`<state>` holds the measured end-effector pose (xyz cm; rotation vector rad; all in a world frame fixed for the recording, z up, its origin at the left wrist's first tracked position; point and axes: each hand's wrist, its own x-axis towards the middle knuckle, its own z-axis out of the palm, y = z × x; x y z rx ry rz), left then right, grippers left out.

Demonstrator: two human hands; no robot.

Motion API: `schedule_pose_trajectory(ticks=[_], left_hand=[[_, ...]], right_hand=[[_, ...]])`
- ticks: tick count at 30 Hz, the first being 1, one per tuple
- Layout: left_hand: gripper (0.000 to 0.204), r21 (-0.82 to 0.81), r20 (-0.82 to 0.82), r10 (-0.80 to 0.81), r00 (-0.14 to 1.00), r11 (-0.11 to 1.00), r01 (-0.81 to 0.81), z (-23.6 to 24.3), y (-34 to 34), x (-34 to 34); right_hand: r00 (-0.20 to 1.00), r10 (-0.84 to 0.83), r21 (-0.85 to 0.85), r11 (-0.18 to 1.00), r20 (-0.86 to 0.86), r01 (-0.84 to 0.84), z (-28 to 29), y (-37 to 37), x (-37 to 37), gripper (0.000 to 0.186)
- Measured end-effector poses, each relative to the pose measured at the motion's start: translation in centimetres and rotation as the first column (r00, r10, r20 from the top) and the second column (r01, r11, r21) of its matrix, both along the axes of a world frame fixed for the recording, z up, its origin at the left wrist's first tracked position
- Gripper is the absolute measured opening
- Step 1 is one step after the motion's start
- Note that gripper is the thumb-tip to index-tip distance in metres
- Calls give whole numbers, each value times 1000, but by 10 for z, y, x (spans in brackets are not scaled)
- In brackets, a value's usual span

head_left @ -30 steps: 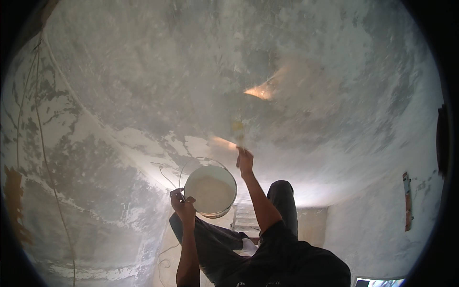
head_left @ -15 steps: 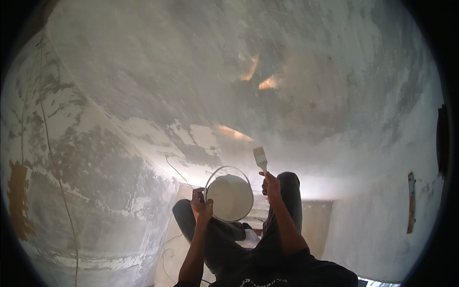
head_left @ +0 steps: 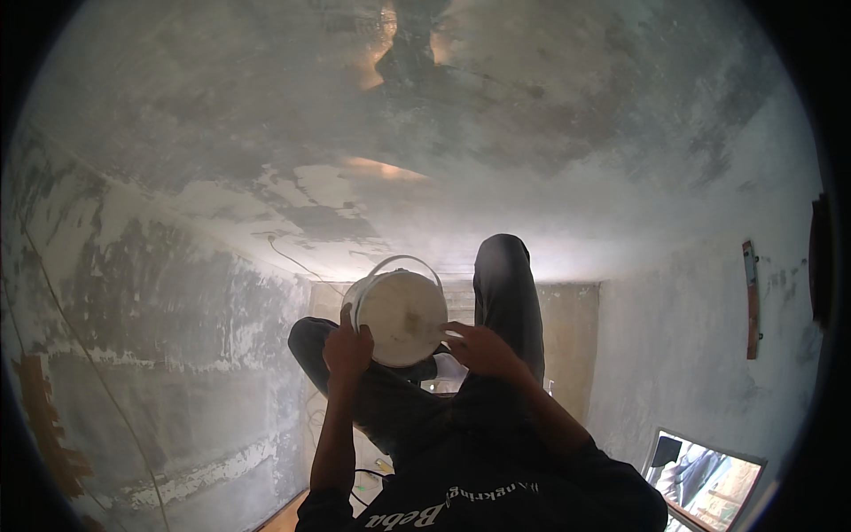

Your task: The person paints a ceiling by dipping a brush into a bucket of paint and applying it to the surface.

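My left hand (head_left: 348, 350) grips the near left side of a pale bucket (head_left: 399, 315) with a raised handle, just above my bent left leg (head_left: 308, 341). My right hand (head_left: 479, 350) is closed at the bucket's right rim, apparently on the paintbrush (head_left: 415, 321), whose shape barely shows against the pale contents as a brownish patch. My right knee (head_left: 501, 257) rises beside the bucket, and my dark shirt fills the lower middle.
Patchy grey-white plaster (head_left: 567, 124) spans the upper view. Cables (head_left: 89, 363) hang along the left wall near a brown strip (head_left: 40, 399). A narrow orange-brown bar (head_left: 752, 301) is on the right wall, above a bright framed opening (head_left: 709, 470) at lower right.
My right hand has come down from the plaster, where it held the brush raised, to the bucket's rim. The bucket, hands and knees sit higher in the view than half a second ago.
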<state>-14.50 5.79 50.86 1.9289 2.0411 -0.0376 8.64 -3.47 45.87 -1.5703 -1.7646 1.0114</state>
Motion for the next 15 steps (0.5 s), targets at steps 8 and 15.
schedule_pose_trajectory(ticks=[8, 15], left_hand=[[66, -134, -69, -77, 995, 989, 67, -2, -33, 17], [72, -136, -66, -75, 995, 988, 66, -9, -51, 24]], right_hand=[[937, -61, -62, 994, 344, 88, -44, 63, -61, 23], [959, 106, -321, 947, 262, -17, -89, 65, -81, 27]])
